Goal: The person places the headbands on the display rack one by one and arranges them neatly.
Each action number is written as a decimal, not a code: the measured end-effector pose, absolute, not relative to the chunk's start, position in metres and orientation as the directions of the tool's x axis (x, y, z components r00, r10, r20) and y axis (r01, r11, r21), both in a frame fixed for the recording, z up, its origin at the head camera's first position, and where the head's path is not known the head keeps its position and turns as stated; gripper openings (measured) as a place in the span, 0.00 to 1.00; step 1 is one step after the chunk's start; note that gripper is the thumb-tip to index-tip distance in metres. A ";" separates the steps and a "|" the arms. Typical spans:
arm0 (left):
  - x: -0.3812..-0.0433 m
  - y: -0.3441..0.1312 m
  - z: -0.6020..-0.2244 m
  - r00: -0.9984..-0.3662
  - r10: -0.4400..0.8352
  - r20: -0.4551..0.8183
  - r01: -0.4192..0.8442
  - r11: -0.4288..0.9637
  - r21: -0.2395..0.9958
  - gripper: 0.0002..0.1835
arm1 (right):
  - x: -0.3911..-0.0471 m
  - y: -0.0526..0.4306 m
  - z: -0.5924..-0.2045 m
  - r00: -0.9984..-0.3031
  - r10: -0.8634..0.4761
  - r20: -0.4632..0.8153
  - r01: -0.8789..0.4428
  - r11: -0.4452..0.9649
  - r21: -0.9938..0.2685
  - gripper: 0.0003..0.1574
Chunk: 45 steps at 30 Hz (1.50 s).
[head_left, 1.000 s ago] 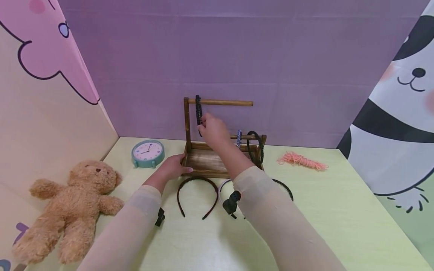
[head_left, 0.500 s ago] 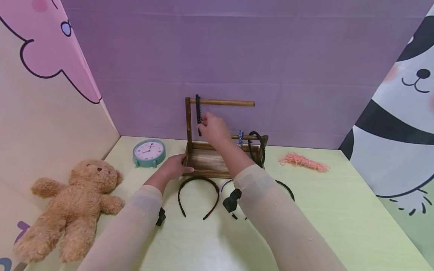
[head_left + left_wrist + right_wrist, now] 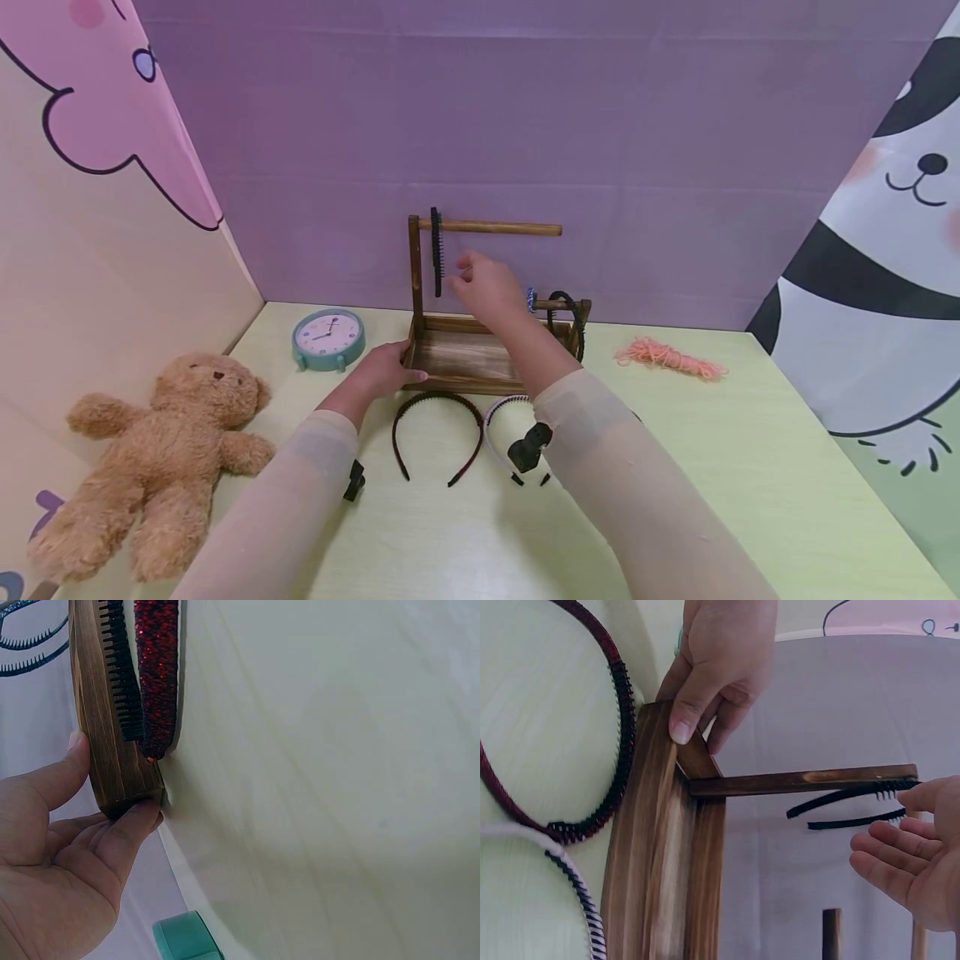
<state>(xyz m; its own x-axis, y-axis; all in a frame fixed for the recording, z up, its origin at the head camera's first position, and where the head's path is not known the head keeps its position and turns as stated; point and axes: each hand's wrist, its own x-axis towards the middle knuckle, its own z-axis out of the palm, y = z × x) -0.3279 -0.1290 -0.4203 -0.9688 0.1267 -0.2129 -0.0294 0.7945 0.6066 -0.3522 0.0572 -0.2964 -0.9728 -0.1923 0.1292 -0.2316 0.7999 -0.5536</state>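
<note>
My left hand (image 3: 384, 370) grips the left end of a brown wooden headband rack (image 3: 461, 386), thumb in front and fingers around the corner, as the left wrist view also shows. A black toothed headband (image 3: 437, 254) hangs from the rack's upper bar, close to its post. Just right of it, my right hand (image 3: 489, 292) hovers with loosely bent fingers, holding nothing. On the lower bar hang a blue glittery headband (image 3: 532, 300), partly hidden by my right wrist, and another black headband (image 3: 580, 321). A dark red headband (image 3: 438, 396) and a white headband (image 3: 495, 433) lie before the rack.
Left of the rack stands a teal clock (image 3: 328, 340); a brown teddy bear (image 3: 168, 467) lies at the table's left. A bundle of peach cord (image 3: 670, 357) is on the right. My right sleeve (image 3: 637, 475) hides part of the table.
My right hand has let go of the black headband on the upper bar and drawn back to the right. That headband now hangs straight down. The left hand stays on the rack.
</note>
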 end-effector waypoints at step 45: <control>-0.329 -0.139 -0.421 -0.968 0.142 -0.207 -0.022 0.775 0.632 0.44 | -0.287 0.239 -0.382 -0.977 -0.122 -0.173 -0.018 0.862 -0.507 0.29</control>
<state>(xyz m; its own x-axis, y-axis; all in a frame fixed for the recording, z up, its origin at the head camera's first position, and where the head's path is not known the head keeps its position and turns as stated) -0.3290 -0.1391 -0.4214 -0.9679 0.1421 -0.2072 -0.0216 0.7745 0.6322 -0.2866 0.2389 -0.3820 -0.9774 -0.1220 -0.1726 -0.0181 0.8619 -0.5068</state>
